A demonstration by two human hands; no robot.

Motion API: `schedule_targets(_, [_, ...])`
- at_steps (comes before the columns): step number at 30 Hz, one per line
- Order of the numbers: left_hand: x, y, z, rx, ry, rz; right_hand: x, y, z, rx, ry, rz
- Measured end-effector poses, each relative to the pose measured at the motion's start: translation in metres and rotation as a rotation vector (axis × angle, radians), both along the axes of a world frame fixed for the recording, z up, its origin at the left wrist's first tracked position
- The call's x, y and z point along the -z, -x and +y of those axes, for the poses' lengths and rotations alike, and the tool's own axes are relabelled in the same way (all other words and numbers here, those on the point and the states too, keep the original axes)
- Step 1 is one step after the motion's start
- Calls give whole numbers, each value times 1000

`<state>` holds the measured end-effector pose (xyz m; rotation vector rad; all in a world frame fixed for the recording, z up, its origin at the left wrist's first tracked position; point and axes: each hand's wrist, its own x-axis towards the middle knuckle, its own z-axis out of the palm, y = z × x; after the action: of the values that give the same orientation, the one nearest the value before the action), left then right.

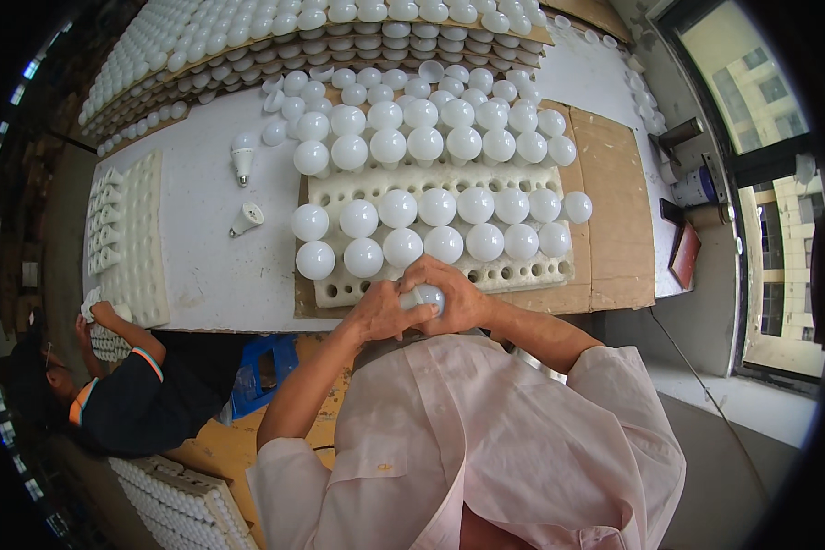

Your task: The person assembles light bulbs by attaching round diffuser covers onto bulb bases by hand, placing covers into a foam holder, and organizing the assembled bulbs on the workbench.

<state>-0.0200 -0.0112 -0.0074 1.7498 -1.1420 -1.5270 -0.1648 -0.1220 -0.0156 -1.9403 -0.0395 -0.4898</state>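
Close to my body, at the table's front edge, a white light bulb (428,297) sits between my two hands. My left hand (382,312) wraps it from the left, and my right hand (449,286) curls round it from the right. Fingers cover most of the bulb, so its base is hidden. Just beyond my hands lies a white foam tray (339,188) with rows of round holes. Round white bulbs (444,245) stand in it in several rows, with a line of unfilled holes along the near edge.
Loose on the table at left are an upright-looking bulb (242,161) and a bulb base (247,219). Stacked trays of domes (339,44) rise at the back. Cardboard (614,211) lies under the tray. A co-worker (147,394) handles parts by another foam tray (142,247).
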Motion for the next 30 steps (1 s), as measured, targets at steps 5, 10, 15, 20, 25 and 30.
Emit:
schedule_targets(5, [26,-4,-5,-161,-67,978,0,5,-8,93,-146,172])
schedule_targets(10, [26,11,-17,-265,-77,1242,-14,20,11,204,-770,365])
schedule_targets(15, [48,23,-31,-177,-189,1200,-6,40,5,454,-540,383])
schedule_targets(20, [45,56,-51,-22,-187,1075,-8,92,0,661,-237,294])
schedule_targets(25, [43,77,-65,167,48,494,13,200,-42,1386,-10,38])
schedule_targets(30, [45,106,-85,142,-43,448,29,228,-103,1454,335,59])
